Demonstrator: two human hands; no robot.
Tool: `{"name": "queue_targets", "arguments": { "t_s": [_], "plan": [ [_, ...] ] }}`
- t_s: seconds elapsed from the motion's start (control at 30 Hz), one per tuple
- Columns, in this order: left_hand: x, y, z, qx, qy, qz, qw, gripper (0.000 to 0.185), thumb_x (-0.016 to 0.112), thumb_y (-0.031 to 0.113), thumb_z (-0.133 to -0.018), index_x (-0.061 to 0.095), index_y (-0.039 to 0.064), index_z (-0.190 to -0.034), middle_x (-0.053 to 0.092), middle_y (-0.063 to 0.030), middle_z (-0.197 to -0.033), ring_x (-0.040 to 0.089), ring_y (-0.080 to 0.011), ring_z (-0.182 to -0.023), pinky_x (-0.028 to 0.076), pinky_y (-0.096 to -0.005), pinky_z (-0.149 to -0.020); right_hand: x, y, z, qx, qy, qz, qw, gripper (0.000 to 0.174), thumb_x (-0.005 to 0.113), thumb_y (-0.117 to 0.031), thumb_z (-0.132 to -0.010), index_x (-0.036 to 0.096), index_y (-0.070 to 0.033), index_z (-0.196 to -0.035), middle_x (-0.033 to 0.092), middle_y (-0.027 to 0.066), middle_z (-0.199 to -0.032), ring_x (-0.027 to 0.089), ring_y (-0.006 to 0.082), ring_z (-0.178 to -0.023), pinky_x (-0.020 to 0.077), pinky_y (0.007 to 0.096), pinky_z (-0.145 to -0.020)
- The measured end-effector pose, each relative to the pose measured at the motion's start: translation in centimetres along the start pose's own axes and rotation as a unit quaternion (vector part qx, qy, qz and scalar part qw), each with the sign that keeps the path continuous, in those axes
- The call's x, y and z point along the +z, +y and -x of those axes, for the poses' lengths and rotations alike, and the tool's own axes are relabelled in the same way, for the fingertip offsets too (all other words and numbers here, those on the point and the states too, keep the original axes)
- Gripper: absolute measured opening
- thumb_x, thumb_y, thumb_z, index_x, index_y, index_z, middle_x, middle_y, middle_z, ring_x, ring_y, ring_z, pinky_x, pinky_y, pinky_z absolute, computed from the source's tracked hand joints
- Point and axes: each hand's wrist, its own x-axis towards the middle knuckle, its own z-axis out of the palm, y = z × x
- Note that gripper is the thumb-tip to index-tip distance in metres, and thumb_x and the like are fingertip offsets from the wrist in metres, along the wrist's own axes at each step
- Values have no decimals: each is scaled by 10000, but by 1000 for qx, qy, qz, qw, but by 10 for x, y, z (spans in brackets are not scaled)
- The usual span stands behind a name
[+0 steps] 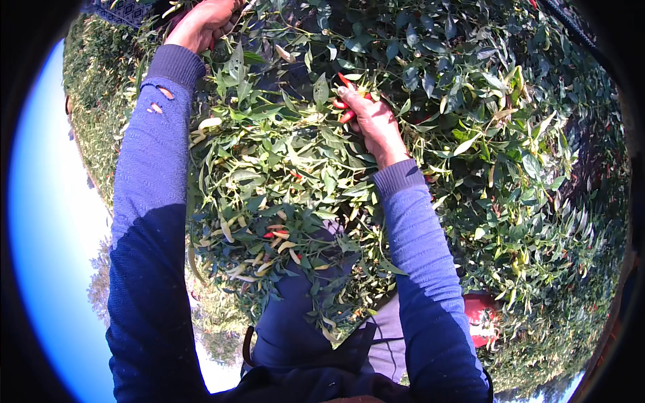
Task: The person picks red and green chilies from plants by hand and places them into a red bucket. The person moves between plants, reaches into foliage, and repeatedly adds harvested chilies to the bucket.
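Several red chili peppers (347, 116) are held in my right hand (375, 118), thumb over them, just above the leafy pepper plants (302, 161). My left hand (204, 22) reaches into the foliage at the top left, its fingers curled and partly hidden; a bit of red shows under it, and whether it grips anything is unclear. Pale yellow peppers (226, 229) hang on the plants between my forearms, with a few red ones (276, 234) lower down. A pale pepper (284, 53) lies between the two hands.
Dense pepper plants (524, 166) spread to the right and press against my legs (292, 322). A red object (481, 320), perhaps a container, stands beyond my right forearm. Dark patterned fabric (123, 12) shows at the top left. More rows of plants (93, 111) run along the left.
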Motion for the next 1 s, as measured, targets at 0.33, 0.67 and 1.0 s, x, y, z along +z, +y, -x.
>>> {"name": "queue_targets", "arguments": {
  "t_s": [0.33, 0.67, 1.0],
  "plan": [
    [21, 32, 13, -114, -90, 178, 973, 275, 414, 207, -1097, 568, 25, -961, 644, -86, -746, 501, -81, -439, 387, -189, -335, 8, -2, 1, -12, -9, -5, 1000, 341, 716, -363, -971, 737, -76, -1154, 760, -2, -909, 603, 57, -638, 375, 233, -574],
    [32, 14, -6, 3, -93, 164, 982, 129, 597, 162, -1025, 601, 107, -908, 585, 44, -738, 531, -30, -574, 421, -174, -493, 10, -2, 0, -21, -22, -24, 999, 340, 685, -299, -1004, 713, -47, -1230, 759, 38, -934, 632, 76, -688, 446, 242, -629],
    [50, -4, 58, -4, 34, 244, 969, 231, 591, 372, -1074, 558, 166, -977, 536, 85, -686, 426, 0, -442, 280, -158, -353, 20, 0, 6, -36, -27, -18, 999, 294, 705, -273, -982, 712, -44, -1168, 734, 15, -819, 592, 60, -577, 369, 241, -488]
  ]
}}
